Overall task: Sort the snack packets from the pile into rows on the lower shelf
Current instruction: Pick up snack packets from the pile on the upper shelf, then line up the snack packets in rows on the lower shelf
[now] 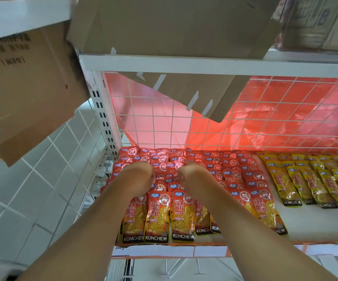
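Your left hand (141, 174) and right hand (188, 173) rest curled, knuckles up, on red snack packets (158, 218); grip hidden, cannot tell. Five red rows and about five yellow packet (294, 185) rows fill the lower shelf (316, 224).

A white shelf (310, 226) carries overlapping rows of red packets (184, 216) across its left and middle, reaching the near edge. Rows of yellow packets (314, 179) lie at far right.

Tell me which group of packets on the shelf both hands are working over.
The red packets on the left of the lower shelf. The left hand and right hand sit over them; the yellow packets lie untouched further right.
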Demonstrator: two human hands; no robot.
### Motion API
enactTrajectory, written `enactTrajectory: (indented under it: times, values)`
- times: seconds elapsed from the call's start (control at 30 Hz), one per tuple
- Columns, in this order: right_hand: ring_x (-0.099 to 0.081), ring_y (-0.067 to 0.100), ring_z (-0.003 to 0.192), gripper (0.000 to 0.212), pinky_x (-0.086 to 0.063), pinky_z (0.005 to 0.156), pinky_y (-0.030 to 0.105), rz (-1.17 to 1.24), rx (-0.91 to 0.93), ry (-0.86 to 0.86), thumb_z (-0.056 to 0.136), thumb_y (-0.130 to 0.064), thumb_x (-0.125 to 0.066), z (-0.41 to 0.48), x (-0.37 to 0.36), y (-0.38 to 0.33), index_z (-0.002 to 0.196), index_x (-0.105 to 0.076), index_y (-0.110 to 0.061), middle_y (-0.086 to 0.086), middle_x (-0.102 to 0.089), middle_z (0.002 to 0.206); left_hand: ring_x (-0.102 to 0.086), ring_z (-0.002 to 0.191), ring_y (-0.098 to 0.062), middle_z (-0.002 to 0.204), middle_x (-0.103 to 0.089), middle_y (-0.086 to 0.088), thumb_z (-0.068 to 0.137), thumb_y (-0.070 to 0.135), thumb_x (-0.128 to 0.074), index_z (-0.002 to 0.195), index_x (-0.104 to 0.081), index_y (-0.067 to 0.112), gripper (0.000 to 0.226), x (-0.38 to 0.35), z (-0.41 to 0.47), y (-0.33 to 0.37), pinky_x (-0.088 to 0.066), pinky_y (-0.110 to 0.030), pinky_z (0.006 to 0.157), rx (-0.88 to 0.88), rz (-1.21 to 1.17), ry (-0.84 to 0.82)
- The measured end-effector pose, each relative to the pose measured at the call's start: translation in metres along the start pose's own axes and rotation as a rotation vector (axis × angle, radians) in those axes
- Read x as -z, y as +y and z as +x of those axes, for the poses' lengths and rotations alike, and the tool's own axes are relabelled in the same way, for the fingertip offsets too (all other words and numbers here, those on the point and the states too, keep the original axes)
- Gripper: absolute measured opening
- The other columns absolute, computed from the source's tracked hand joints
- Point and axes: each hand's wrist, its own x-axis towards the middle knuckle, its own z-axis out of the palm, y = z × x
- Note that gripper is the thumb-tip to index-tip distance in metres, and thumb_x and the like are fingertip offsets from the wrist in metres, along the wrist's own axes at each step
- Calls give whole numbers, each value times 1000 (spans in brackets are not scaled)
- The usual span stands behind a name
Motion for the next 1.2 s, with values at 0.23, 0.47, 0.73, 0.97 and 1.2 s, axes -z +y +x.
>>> enactTrajectory:
  times: [0.23, 0.47, 0.73, 0.97, 1.2]
  values:
    - [-63, 17, 81, 6, -56, 72, 35, 294, -90, 272, 96, -21, -56, -76, 3, 2, 91, -59, -19, -2, -63, 93, -65, 93, -17, 107, -71, 2, 103, 32, -61, 109, -73, 21, 17, -11, -20, -8, -56, -36, 87, -137, -128, 267]
    - [-60, 17, 86, 12, -46, 68, 30, 233, -69, 44, 93, -37, -58, -104, -18, -12, 96, -52, -27, -7, -59, 90, -65, 102, -13, 122, -70, 9, 93, 45, -70, 112, -72, 33, 22, -30, -36, -5, -55, -34, 93, -212, -105, 221]
    - [-50, 8, 71, 20, -32, 53, 25, 287, -86, 65, 88, -19, -64, -102, -28, -16, 88, -46, -26, -9, -49, 80, -63, 111, -15, 129, -66, 8, 87, 49, -78, 119, -70, 34, 36, -34, -48, -8, -53, -38, 100, -203, -95, 277]
    - [-58, 12, 77, 19, -44, 58, 25, 304, -68, 96, 85, -14, -65, -103, -34, -23, 87, -50, -25, -6, -54, 88, -62, 118, -21, 136, -64, 4, 85, 49, -79, 122, -68, 34, 41, -38, -53, -7, -51, -42, 103, -191, -53, 310]
    - [-58, 13, 89, 13, -47, 71, 30, 332, -57, 230, 92, -38, -64, -117, -12, -12, 99, -58, -28, -7, -59, 104, -64, 112, -13, 123, -68, 11, 88, 48, -77, 122, -69, 35, 38, -34, -56, 1, -53, -39, 100, -270, -194, 444]
